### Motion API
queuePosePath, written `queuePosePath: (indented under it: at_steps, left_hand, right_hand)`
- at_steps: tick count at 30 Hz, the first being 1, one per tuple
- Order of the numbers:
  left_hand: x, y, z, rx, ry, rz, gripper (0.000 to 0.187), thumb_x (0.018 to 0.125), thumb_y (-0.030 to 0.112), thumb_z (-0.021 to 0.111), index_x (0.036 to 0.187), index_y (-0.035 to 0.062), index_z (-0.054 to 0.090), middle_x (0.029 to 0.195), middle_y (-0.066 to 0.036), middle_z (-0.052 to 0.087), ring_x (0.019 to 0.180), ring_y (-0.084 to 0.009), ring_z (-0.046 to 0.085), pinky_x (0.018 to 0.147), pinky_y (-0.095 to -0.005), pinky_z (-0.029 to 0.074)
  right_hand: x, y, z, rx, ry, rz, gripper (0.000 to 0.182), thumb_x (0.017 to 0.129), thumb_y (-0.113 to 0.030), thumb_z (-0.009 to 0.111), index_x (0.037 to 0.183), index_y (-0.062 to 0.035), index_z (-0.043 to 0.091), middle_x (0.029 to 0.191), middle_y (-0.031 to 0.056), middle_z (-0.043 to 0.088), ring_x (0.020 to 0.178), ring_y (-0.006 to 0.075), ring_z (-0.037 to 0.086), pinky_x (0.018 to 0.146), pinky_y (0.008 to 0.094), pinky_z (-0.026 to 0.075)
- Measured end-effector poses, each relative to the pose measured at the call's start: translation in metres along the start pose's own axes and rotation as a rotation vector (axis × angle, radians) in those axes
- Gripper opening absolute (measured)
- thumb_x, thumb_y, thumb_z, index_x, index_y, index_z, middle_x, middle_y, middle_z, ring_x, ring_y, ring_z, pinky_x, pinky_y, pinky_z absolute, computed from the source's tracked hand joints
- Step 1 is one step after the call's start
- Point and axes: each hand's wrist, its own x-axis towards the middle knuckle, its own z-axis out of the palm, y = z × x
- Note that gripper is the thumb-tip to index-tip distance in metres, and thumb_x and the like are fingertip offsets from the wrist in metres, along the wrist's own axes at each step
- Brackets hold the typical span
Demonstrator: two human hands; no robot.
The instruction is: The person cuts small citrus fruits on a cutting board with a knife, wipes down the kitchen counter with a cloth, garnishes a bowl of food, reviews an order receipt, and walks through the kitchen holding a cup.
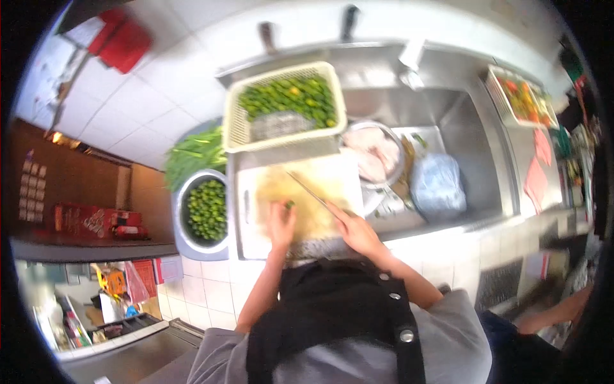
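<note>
Green shows at the fingers of your left hand [281, 224], a small piece of fruit [290, 204] right at the tips; those fingers are curled, but blur keeps you from telling whether they pinch it or merely rest against it. Your right hand [358, 235] is closed around the handle of a knife [308, 189], its blade slanting away from you and to the left, its tip pointing past the fruit. Beneath both hands lies your pale cutting board [345, 173], stained yellowish across its middle, with a slot near its left edge.

Just beyond the board you have a cream plastic basket [236, 121] of small green fruits, a few of them yellowing. Beside the board on your left, a metal bowl [183, 214] carries more round green fruits, with long leafy greens [195, 153] behind it. To your right is the steel sink [483, 147], where a round metal bowl of pale raw meat [371, 153] sits near the board and a bluish plastic bag [438, 185] lies farther right. Past the sink, on the counter [511, 153], another basket [500, 96] holds red and yellow pieces, with pink cloth-like items [536, 182] nearer you. Another person's arm [556, 313] shows at lower right.
</note>
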Motion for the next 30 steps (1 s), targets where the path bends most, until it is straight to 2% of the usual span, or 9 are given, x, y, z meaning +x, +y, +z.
queuePosePath:
  at_steps: [2,4,8,14,18,23,25,27,30]
  left_hand:
    - [0.004,0.016,0.013,-0.133,0.025,-0.146,0.026,0.087,0.0,0.068,0.112,0.0056,0.064,0.103,-0.009,0.057,0.08,-0.0187,0.059,0.07,-0.03,0.051]
    - [0.004,0.016,0.022,-0.199,0.085,-0.094,0.026,0.087,0.0,0.068,0.112,0.0052,0.065,0.105,-0.008,0.057,0.08,-0.0185,0.059,0.071,-0.0293,0.051]
    - [0.007,0.016,0.015,-0.231,-0.037,-0.209,0.023,0.087,0.001,0.069,0.109,0.0053,0.066,0.101,-0.008,0.058,0.08,-0.0198,0.06,0.073,-0.0293,0.051]
    - [0.001,-0.029,0.025,-0.297,-0.098,-0.181,0.021,0.085,0.006,0.075,0.103,0.0003,0.064,0.098,-0.01,0.065,0.084,-0.0176,0.062,0.073,-0.0286,0.052]
    - [0.018,0.0,0.013,-0.278,-0.19,-0.094,0.019,0.084,0.0,0.074,0.099,0.0003,0.062,0.092,-0.008,0.063,0.08,-0.016,0.06,0.071,-0.0284,0.051]
    - [0.017,0.0,0.016,-0.222,-0.16,-0.137,0.019,0.083,0.002,0.075,0.095,-0.0002,0.059,0.084,-0.007,0.059,0.072,-0.0166,0.056,0.067,-0.0297,0.05]
    - [0.015,-0.014,0.016,-0.061,-0.188,0.009,0.018,0.085,0.005,0.075,0.091,0.0003,0.058,0.08,-0.006,0.057,0.069,-0.0178,0.054,0.066,-0.0304,0.049]
    - [0.017,-0.012,0.016,-0.05,-0.141,-0.038,0.022,0.081,0.002,0.076,0.079,0.0019,0.054,0.075,-0.008,0.057,0.067,-0.0168,0.05,0.061,-0.03,0.043]
    - [0.016,0.005,0.017,-0.26,-0.092,-0.218,0.016,0.081,0.004,0.076,0.087,0.0027,0.061,0.085,-0.012,0.061,0.073,-0.0225,0.059,0.068,-0.0317,0.049]
  right_hand:
    - [0.001,-0.001,0.006,-0.084,0.015,0.021,0.056,0.096,-0.012,0.051,0.15,-0.026,0.04,0.112,0.0229,0.062,0.093,0.0439,0.063,0.08,0.0489,0.051]
    - [-0.001,-0.005,0.007,-0.096,0.059,0.01,0.054,0.098,-0.019,0.05,0.15,-0.0289,0.039,0.11,0.0225,0.063,0.087,0.0436,0.064,0.077,0.0511,0.053]
    - [0.003,0.005,0.01,-0.066,0.074,0.013,0.054,0.098,-0.019,0.05,0.15,-0.0283,0.038,0.111,0.023,0.062,0.086,0.043,0.065,0.075,0.0509,0.053]
    - [0.006,0.014,0.01,-0.078,-0.018,0.067,0.063,0.096,-0.02,0.049,0.155,-0.0288,0.028,0.076,0.023,0.064,0.068,0.0418,0.063,0.063,0.0528,0.05]
    - [0.007,0.022,0.011,-0.033,0.106,-0.019,0.058,0.098,-0.021,0.048,0.154,-0.0267,0.032,0.077,0.0245,0.062,0.069,0.0426,0.062,0.065,0.0524,0.048]
    - [0.003,0.02,0.011,-0.019,0.041,0.0,0.058,0.097,-0.02,0.049,0.153,-0.0261,0.035,0.08,0.0255,0.06,0.071,0.0438,0.061,0.068,0.0527,0.048]
    - [0.002,0.015,0.009,-0.015,0.065,0.0,0.061,0.095,-0.018,0.051,0.153,-0.0271,0.034,0.089,0.0265,0.061,0.074,0.0444,0.062,0.069,0.0523,0.049]
    - [0.002,0.012,0.007,-0.016,0.037,-0.002,0.061,0.096,-0.017,0.05,0.153,-0.0277,0.034,0.092,0.0266,0.061,0.075,0.0448,0.062,0.07,0.0525,0.049]
    - [0.004,0.009,0.007,-0.058,0.008,0.038,0.06,0.096,-0.016,0.05,0.153,-0.0287,0.033,0.099,0.0266,0.061,0.08,0.0452,0.063,0.073,0.0534,0.051]
